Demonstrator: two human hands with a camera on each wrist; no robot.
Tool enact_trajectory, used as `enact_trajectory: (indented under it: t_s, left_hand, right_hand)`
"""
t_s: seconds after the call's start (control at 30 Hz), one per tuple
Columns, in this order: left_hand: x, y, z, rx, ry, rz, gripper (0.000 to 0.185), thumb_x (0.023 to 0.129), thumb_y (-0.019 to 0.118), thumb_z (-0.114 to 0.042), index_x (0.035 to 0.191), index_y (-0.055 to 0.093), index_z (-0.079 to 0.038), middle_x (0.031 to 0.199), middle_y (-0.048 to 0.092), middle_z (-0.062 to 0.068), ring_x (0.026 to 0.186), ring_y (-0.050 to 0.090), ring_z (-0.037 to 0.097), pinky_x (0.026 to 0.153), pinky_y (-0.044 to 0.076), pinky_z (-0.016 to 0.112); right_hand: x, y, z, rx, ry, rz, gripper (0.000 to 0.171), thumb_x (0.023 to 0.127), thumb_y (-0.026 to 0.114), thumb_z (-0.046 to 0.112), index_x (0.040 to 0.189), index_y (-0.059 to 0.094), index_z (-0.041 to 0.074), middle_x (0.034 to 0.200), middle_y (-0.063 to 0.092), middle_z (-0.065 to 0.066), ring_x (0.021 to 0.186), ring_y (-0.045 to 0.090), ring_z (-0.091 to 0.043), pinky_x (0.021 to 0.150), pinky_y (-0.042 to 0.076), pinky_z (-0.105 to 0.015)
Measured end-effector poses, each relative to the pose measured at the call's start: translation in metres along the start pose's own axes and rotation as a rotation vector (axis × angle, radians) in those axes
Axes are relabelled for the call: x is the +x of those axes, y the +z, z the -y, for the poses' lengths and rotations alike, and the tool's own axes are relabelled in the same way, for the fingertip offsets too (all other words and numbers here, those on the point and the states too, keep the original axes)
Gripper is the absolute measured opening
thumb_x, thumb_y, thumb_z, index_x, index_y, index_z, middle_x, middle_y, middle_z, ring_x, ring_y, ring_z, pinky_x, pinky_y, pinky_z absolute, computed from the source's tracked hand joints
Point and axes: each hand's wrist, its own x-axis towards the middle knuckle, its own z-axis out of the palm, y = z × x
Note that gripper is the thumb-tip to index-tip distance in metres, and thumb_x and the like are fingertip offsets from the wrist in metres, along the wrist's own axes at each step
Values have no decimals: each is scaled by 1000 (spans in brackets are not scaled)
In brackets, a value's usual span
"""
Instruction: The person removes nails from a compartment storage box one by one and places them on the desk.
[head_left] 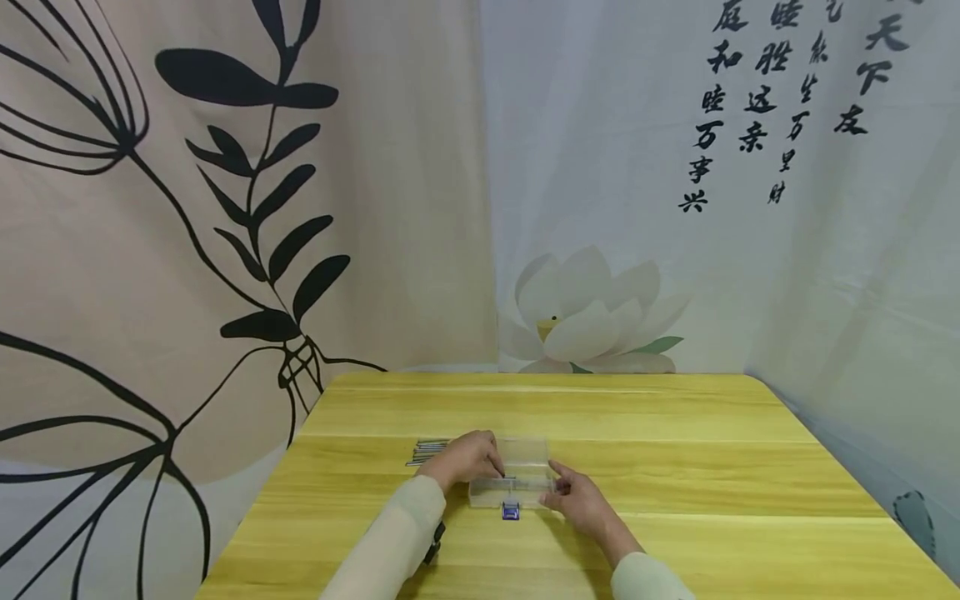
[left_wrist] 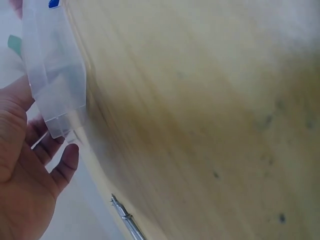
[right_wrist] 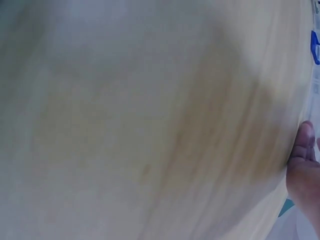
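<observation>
A small clear plastic box lies open on the yellow wooden table, with a blue latch at its front edge. My left hand rests at the box's left end, fingers reaching over its rim. In the left wrist view that left hand shows fairly straight fingers under the box corner, with nothing pinched. My right hand holds the box's right end between thumb and fingers. Only a fingertip of the right hand shows in the blurred right wrist view.
A small pile of metal nails lies on the table just left of my left hand; one nail shows in the left wrist view. Printed fabric backdrops hang close behind and beside the table. The table's right edge runs along the curtain.
</observation>
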Motion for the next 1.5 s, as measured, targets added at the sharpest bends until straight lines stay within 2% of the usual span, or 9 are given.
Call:
enact_trajectory:
  t_s: [0.33, 0.57, 0.87, 1.1, 1.37, 1.5]
  left_hand:
    - [1, 2, -1, 37, -2, 19, 6, 90, 76, -22, 92, 81, -20, 88, 53, -11, 76, 50, 3, 70, 48, 23]
    - [-1, 0, -4, 4, -29, 26, 6, 89, 76, -19, 88, 81, -20, 86, 53, -11, 74, 51, 4, 69, 49, 23]
    - [-2, -2, -4, -46, -37, 24, 7, 89, 76, -17, 83, 79, -21, 88, 57, -12, 77, 53, 3, 71, 51, 24]
    - [-1, 0, -1, -42, -25, 23, 7, 90, 76, -18, 84, 79, -22, 89, 56, -12, 79, 54, 3, 72, 51, 24]
    - [-2, 0, 1, -111, -13, 19, 7, 91, 74, -18, 87, 79, -21, 89, 56, -12, 78, 54, 4, 71, 50, 24]
    - [-4, -4, -1, -202, -20, -9, 8, 92, 73, -15, 87, 79, -16, 91, 58, -9, 80, 54, 7, 71, 50, 27]
  right_hand:
    - [-1, 1, -1, 11, 1, -1, 66, 92, 71, 7, 146, 38, -9, 103, 57, -12, 91, 52, -23, 76, 49, -36]
    - [-1, 1, -2, 30, -8, 13, 66, 92, 70, 6, 147, 38, -10, 102, 57, -11, 90, 51, -21, 73, 48, -33]
    - [-4, 0, 2, 56, 34, 26, 68, 92, 71, 8, 148, 36, -8, 111, 54, -16, 100, 50, -26, 84, 48, -41]
    - [-4, -2, 2, 59, 33, 26, 68, 92, 71, 9, 148, 36, -8, 110, 55, -15, 99, 50, -25, 82, 48, -40]
    - [-5, -2, 2, 46, 20, 25, 67, 92, 71, 9, 147, 37, -9, 112, 56, -16, 100, 51, -26, 84, 49, -42]
    - [-5, -3, 2, 44, 26, 22, 68, 92, 71, 10, 148, 37, -8, 114, 56, -17, 102, 52, -27, 86, 49, -44]
